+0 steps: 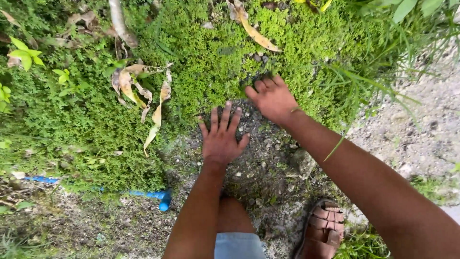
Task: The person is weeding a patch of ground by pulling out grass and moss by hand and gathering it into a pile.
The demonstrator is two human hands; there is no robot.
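1. Two bare hands are in view over the ground. Our left hand (221,139) lies flat, palm down, on a bare patch of soil (261,172) with small stones; its fingers (225,115) are spread apart and hold nothing.
2. Our right hand (272,98) reaches further forward to the edge of the green moss-like mat (201,62). Its fingers (263,85) are curled together into the low growth; whether they pinch a tuft we cannot tell, as the tips are hidden.
3. The mat covers most of the upper half of the view, touching the bare patch along an uneven edge just beyond the left fingertips.
4. Dry yellow leaves (143,93) lie on the mat to the left, well apart from both hands; another dry leaf (256,33) lies beyond the right hand. Long grass blades (364,81) hang in from the right.
5. A blue pipe (153,194) runs along the ground at lower left, apart from the hands. A brown sandal (323,230) shows at the bottom beside the right forearm.
6. Judgement on handling: we think the growth comes away cleanest if the right fingers grip low, at the roots on the edge, while the left palm steadies the soil beside it. Loose stones may slip underhand.
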